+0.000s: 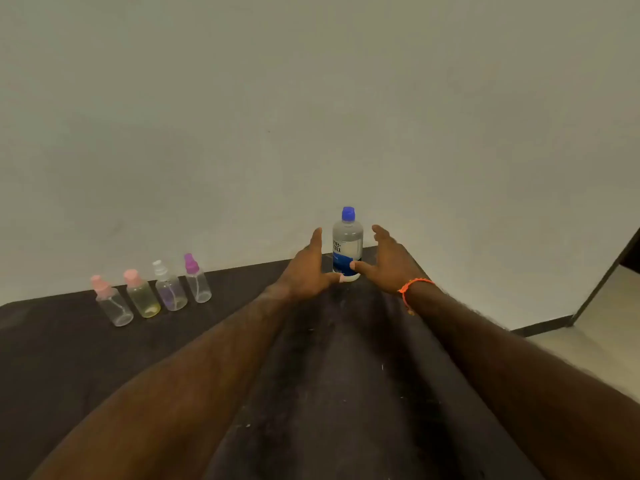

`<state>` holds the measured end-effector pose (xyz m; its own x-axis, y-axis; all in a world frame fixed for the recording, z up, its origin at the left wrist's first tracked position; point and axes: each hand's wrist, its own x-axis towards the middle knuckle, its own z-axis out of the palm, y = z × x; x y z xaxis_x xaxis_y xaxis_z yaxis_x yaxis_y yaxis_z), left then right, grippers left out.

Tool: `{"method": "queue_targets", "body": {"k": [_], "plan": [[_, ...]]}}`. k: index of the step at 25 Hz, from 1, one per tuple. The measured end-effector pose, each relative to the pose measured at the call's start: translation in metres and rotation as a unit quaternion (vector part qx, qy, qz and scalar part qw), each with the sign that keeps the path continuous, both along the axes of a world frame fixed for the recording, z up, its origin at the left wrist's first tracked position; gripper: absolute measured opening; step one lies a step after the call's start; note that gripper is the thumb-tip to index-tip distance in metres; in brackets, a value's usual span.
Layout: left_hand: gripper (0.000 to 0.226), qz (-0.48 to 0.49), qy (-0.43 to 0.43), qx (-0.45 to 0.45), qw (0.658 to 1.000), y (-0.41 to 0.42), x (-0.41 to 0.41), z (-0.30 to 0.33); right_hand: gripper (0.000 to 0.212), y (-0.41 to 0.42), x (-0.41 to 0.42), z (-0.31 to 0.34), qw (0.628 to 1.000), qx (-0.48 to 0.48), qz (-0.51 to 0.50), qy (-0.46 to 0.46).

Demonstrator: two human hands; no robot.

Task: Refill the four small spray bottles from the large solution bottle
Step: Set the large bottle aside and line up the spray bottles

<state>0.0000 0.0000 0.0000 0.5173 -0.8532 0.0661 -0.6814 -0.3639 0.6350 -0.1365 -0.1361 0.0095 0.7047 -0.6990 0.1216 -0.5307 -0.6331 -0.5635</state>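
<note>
Four small spray bottles stand capped in a row at the table's far left edge by the wall. My left hand and right hand flank the upright large solution bottle, fingers spread, holding nothing. Its blue-capped label shows only "re-nu", partly hidden.

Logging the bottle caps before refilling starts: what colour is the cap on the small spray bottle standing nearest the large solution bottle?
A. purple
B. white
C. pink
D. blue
A: the spray bottle at the right end of the row, closest to the large solution bottle, carries a purple cap.
</note>
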Motion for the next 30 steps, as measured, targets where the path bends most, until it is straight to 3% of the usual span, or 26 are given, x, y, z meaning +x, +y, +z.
{"method": "queue_targets", "body": {"k": [3, 7, 20, 30], "plan": [[0.089, -0.007, 0.064, -0.064, 0.996, -0.019, 0.002, -0.005, 0.076, -0.006, 0.016, -0.009, 0.996, 0.079, 0.039, -0.033], [0.061, 0.021, 0.054, -0.137, 0.989, -0.017, -0.008, -0.009, 0.061, 0.003, 0.011, -0.012, 0.991, 0.103, 0.018, -0.079], [0.063, -0.025, 0.033, -0.145, 0.989, 0.113, -0.112, 0.054, 0.057, 0.121, -0.121, 0.05, 0.992, 0.068, 0.057, -0.094], [0.062, -0.006, 0.051, -0.148, 0.988, 0.197, -0.198, 0.032, 0.063, 0.202, -0.205, 0.032, 0.992, 0.083, 0.078, -0.062]]}}
